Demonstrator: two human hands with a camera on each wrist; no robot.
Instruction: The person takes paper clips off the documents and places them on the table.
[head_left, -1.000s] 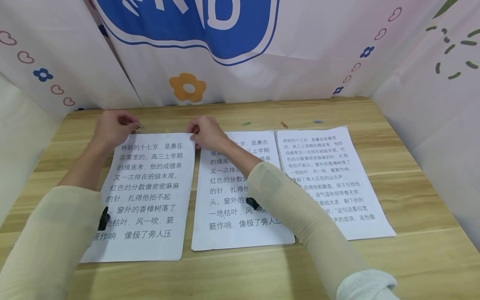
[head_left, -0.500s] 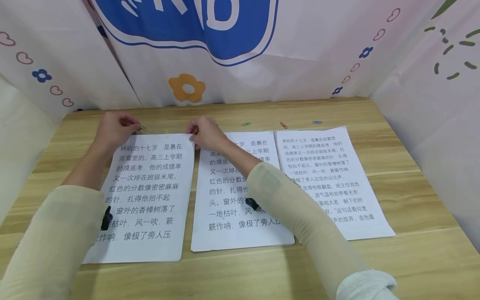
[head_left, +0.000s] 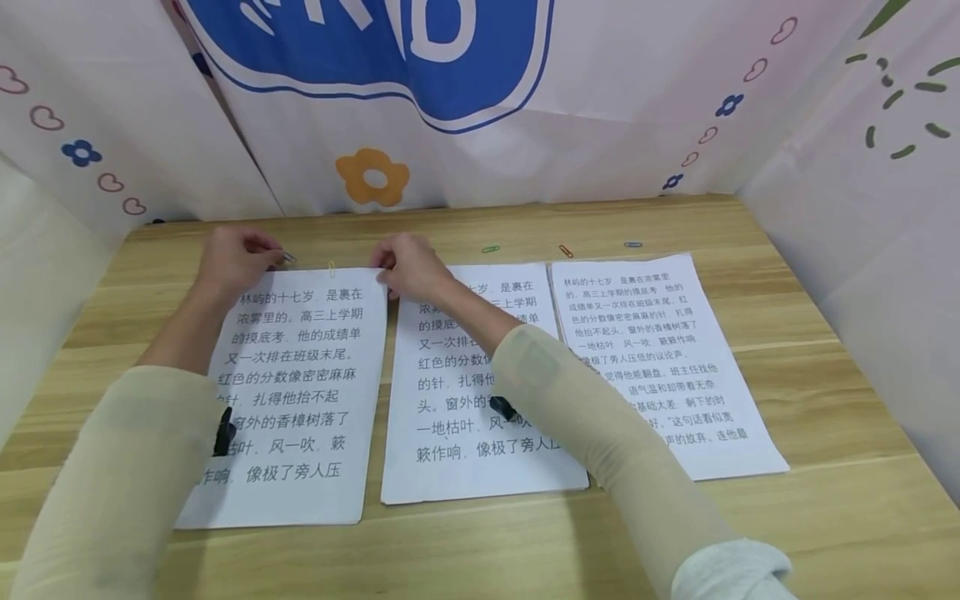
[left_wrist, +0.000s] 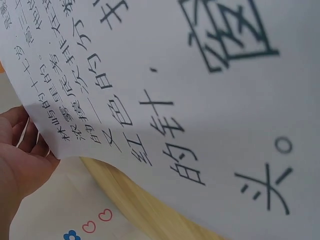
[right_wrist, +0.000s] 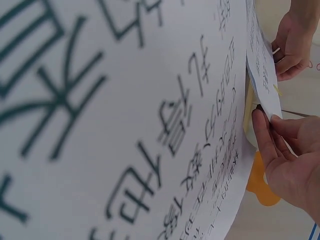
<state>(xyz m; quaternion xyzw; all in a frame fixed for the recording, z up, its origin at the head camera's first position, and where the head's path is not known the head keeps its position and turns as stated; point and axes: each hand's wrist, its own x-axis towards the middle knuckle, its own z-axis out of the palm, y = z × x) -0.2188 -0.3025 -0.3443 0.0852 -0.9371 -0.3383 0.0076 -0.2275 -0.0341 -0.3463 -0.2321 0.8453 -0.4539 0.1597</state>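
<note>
My left hand (head_left: 238, 258) is at the top left corner of the left stack of printed paper (head_left: 292, 400), pinching a small paper clip (head_left: 289, 257) between thumb and fingertips. The clip sticks out by the stack's top edge; whether it sits over the sheets is too small to tell. A yellow paper clip (head_left: 332, 269) stands across the middle of that same edge. At the stack's top right corner, my right hand (head_left: 408, 265) pinches the sheets, thumb on the printed side in the right wrist view. The left wrist view shows the left hand (left_wrist: 22, 162) partly behind the paper.
A middle paper stack (head_left: 450, 408) lies partly under my right forearm, and a right stack (head_left: 637, 317) beyond it. Green (head_left: 491, 249), red-orange (head_left: 566, 251) and blue (head_left: 633, 244) paper clips lie behind them on the wooden table (head_left: 825, 400). A printed cloth (head_left: 600, 158) hangs at the back.
My left hand and forearm have shifted slightly to the right, and the pinched paper clip has moved a little right with them. The right hand keeps its place on the corner.
</note>
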